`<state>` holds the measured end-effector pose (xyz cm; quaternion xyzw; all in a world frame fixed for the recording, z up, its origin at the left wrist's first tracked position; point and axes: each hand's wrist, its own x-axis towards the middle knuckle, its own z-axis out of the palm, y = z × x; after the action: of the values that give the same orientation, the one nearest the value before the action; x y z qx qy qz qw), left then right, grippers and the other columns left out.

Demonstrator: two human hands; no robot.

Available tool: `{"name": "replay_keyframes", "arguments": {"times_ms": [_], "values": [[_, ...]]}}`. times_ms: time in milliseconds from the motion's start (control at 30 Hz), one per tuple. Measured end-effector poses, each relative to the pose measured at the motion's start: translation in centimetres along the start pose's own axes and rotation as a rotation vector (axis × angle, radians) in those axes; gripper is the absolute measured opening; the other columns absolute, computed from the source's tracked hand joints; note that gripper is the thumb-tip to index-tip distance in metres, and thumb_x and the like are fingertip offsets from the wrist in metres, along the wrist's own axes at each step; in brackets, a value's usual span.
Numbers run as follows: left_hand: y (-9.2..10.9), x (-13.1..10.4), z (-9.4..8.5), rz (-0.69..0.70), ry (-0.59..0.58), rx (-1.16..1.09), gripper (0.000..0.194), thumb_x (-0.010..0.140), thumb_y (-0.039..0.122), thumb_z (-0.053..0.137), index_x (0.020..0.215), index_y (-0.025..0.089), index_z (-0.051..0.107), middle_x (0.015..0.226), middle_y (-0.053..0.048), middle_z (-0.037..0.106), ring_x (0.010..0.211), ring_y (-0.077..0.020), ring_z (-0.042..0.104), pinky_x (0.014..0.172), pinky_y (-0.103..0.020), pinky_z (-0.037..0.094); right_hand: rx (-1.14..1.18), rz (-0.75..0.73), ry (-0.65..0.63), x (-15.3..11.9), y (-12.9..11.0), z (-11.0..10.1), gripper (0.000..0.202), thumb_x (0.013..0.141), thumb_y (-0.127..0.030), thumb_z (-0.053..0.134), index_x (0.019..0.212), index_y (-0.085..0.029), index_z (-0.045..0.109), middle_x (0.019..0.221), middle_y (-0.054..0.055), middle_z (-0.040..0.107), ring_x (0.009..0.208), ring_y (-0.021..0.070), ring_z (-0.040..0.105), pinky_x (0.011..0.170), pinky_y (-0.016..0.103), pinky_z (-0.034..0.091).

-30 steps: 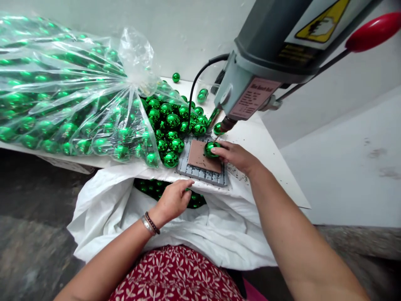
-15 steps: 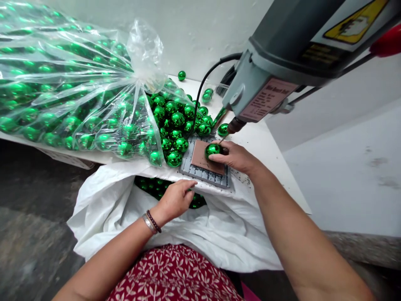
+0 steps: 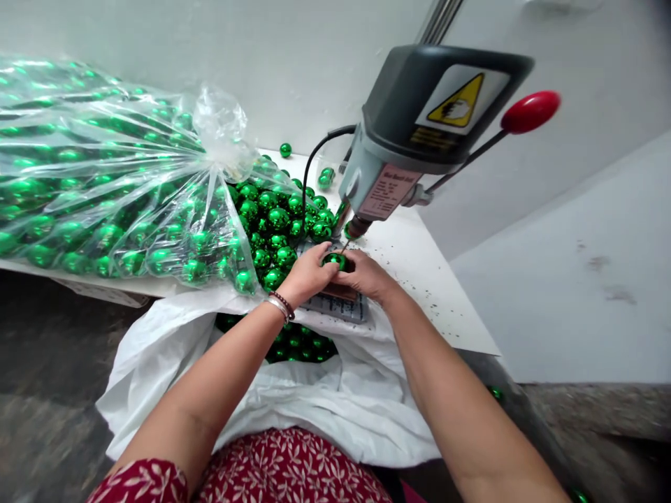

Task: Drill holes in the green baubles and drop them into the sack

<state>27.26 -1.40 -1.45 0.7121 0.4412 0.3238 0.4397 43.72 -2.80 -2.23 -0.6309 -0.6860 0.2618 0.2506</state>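
Note:
A shiny green ball (image 3: 334, 261) sits under the bit of a small bench drill (image 3: 385, 175), above a brown block (image 3: 343, 290) on the drill's grey base plate (image 3: 346, 307). My right hand (image 3: 364, 274) grips the ball from the right, fingers closed round it. From the left, my left hand (image 3: 310, 272) has its thumb and fingers closed on the same ball. The thin bit reaches down to the ball's top; whether it has entered cannot be made out.
A clear plastic bag (image 3: 120, 188) full of green balls lies on the left, spilling loose balls (image 3: 277, 218) beside the drill. A white cloth sack (image 3: 172, 356) holding more balls hangs at the table's (image 3: 445, 307) front edge. The drill's red-knobbed lever (image 3: 532, 112) sticks out right.
My left hand has moved up from the table's front edge and taken hold of the ball, which my right hand still holds. The camera view has shifted, showing more of the drill.

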Motion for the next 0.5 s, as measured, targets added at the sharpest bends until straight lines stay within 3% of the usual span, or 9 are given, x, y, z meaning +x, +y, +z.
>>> {"name": "replay_keyframes", "arguments": {"times_ms": [133,333,433,500], "values": [[0.0,0.8,0.5,0.008,-0.11,0.117,0.048,0.078,0.026,0.063,0.124,0.014,0.066,0.117,-0.01,0.072,0.106,-0.0268,0.065,0.099,-0.036,0.049,-0.04,0.01,0.02,-0.2,0.3,0.2,0.057,0.06,-0.039,0.075,0.112,-0.019,0.066,0.103,0.004,0.067,0.097,0.0172,0.058,0.089,0.028,0.046],[-0.7,1.0,0.4,0.034,-0.107,0.184,0.051,0.074,0.03,0.07,0.124,0.019,0.066,0.103,-0.004,0.075,0.093,-0.0226,0.067,0.089,-0.032,0.052,-0.075,0.053,0.088,-1.2,0.2,0.3,0.068,0.055,-0.033,0.077,0.121,-0.023,0.063,0.101,0.005,0.064,0.093,0.0186,0.057,0.085,0.03,0.046],[-0.7,1.0,0.2,-0.001,-0.107,0.169,0.056,0.073,0.032,0.073,0.127,0.019,0.065,0.109,-0.006,0.074,0.099,-0.0239,0.067,0.092,-0.033,0.051,-0.047,0.06,0.162,-2.3,0.5,-1.7,0.053,0.059,-0.036,0.075,0.11,-0.023,0.067,0.087,0.002,0.063,0.076,0.0126,0.055,0.074,0.027,0.047],[-0.6,1.0,0.1,-0.032,-0.099,0.15,0.062,0.072,0.032,0.075,0.131,0.017,0.063,0.116,-0.008,0.073,0.105,-0.0254,0.067,0.095,-0.033,0.05,-0.02,0.071,0.269,-3.3,0.5,-4.1,0.043,0.071,-0.044,0.066,0.108,-0.023,0.066,0.084,0.002,0.061,0.066,0.0085,0.05,0.065,0.025,0.045]]}}
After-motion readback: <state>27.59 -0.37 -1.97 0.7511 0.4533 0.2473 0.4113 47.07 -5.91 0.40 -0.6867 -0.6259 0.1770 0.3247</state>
